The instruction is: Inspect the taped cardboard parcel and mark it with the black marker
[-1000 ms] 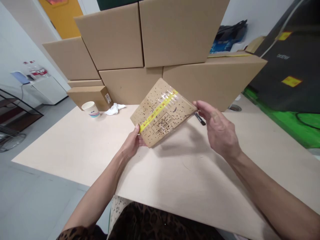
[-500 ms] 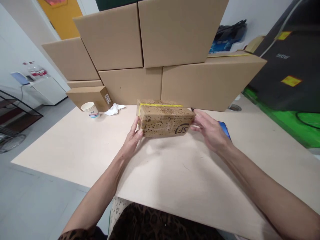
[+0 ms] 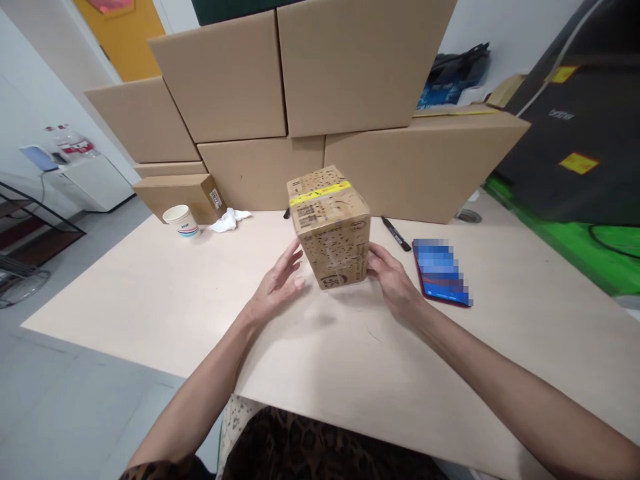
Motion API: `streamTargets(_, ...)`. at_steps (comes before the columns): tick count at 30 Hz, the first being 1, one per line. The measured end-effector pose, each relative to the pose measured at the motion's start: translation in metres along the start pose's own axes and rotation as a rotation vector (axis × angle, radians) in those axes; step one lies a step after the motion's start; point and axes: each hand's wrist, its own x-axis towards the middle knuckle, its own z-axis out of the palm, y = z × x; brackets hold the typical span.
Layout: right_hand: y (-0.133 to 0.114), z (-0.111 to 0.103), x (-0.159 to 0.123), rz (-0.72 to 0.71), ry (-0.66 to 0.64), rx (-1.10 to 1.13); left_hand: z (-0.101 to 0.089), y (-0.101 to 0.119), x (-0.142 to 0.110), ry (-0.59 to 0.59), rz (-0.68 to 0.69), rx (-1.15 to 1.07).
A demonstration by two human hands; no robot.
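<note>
A small cardboard box [image 3: 333,230] with dark printed marks and a strip of yellow tape stands on its end, tilted, at the middle of the table. My right hand [image 3: 395,280] grips its lower right side, with the fingertips partly hidden behind the box. On the other side, my left hand [image 3: 280,283] is open, fingers apart, close to the box's left face. Whether its fingertips touch the cardboard I cannot tell.
Right of the box lie a black marker [image 3: 396,233] and a phone [image 3: 443,273]. A paper cup [image 3: 181,221] and crumpled tissue [image 3: 230,220] are at the left. Large stacked cartons [image 3: 370,167] line the table's [image 3: 150,307] back.
The small box has been turned from lying lengthwise to standing on end. My left hand has come off its left end; my right hand has shifted left, uncovering the phone and marker.
</note>
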Motion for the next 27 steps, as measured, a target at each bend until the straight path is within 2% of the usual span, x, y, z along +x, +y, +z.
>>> streamTargets(2,-0.006,0.004,-0.003,-0.02,-0.024,0.03,0.002,0.0,-0.001,-0.078,-0.067,0.046)
streamTargets(4,-0.012,0.007,-0.007,-0.017,-0.048,0.041,0.003,0.002,-0.003,-0.11,-0.076,0.093)
streamTargets(8,-0.025,0.008,-0.011,-0.029,-0.022,0.052,0.001,0.005,-0.007,-0.052,-0.032,0.134)
streamTargets(13,-0.034,0.003,-0.01,0.041,-0.041,0.079,-0.004,0.005,-0.008,-0.017,0.035,0.035)
streamTargets(16,-0.03,-0.003,-0.002,0.078,0.003,0.114,-0.004,0.01,-0.007,-0.066,0.05,0.043)
streamTargets(19,-0.022,-0.011,0.011,0.043,0.084,0.175,-0.001,0.014,-0.007,-0.133,0.013,0.137)
streamTargets(21,-0.018,-0.015,0.02,0.024,0.098,0.225,0.002,0.013,-0.006,-0.095,-0.048,0.182)
streamTargets(24,-0.013,-0.015,0.026,0.095,0.119,0.313,0.006,0.004,-0.004,0.026,-0.133,0.178)
streamTargets(27,-0.008,-0.011,0.026,0.173,0.14,0.362,0.009,-0.006,0.001,-0.009,-0.139,0.084)
